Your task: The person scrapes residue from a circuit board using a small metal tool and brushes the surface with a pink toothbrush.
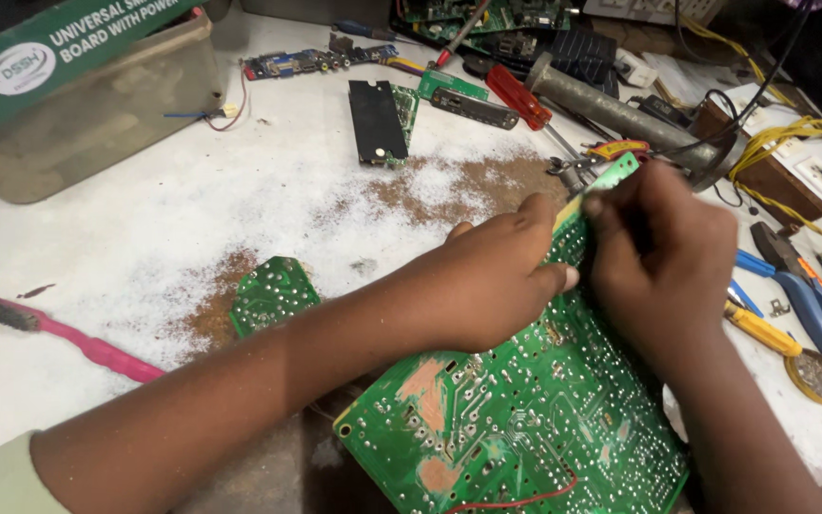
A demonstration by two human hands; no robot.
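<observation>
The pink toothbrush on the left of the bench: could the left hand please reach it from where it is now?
Probably yes. The pink toothbrush lies in the open on the white bench, beside the left forearm, with nothing over it. The left hand would first have to let go of the large green circuit board.

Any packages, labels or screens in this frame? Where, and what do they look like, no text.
Box: top left corner of the bench, long green carton with white lettering and a white oval mark, lying on a grey bin.
Grey bin: top left, under the box, dull rectangular container.
No screens or signs in view.
Left hand and right hand both rest on the large green circuit board, far from the box.
</observation>
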